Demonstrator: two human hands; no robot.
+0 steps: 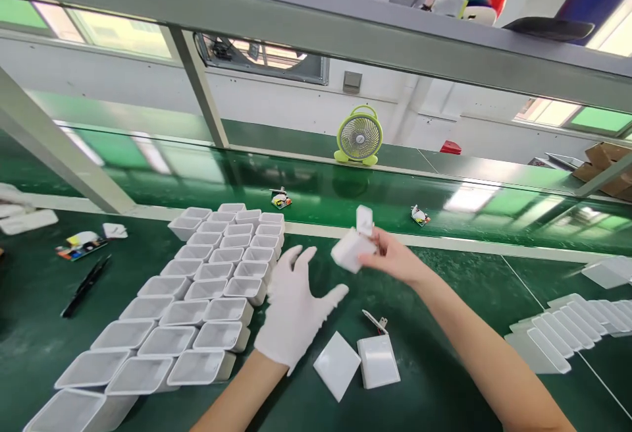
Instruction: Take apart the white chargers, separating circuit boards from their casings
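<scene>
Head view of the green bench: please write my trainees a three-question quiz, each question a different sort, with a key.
1. Which hand wears the white glove?
2. True or false: the right hand is empty.
3. Fill in: the rows of open white containers stand to the ___ of the gloved hand.

Key:
1. The left hand.
2. False; it holds a white box-shaped piece.
3. Left.

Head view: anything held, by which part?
Right hand grips a white box by its picture-right side; a smaller white piece adjoins, hold unclear. Open left hand: nothing.
</scene>
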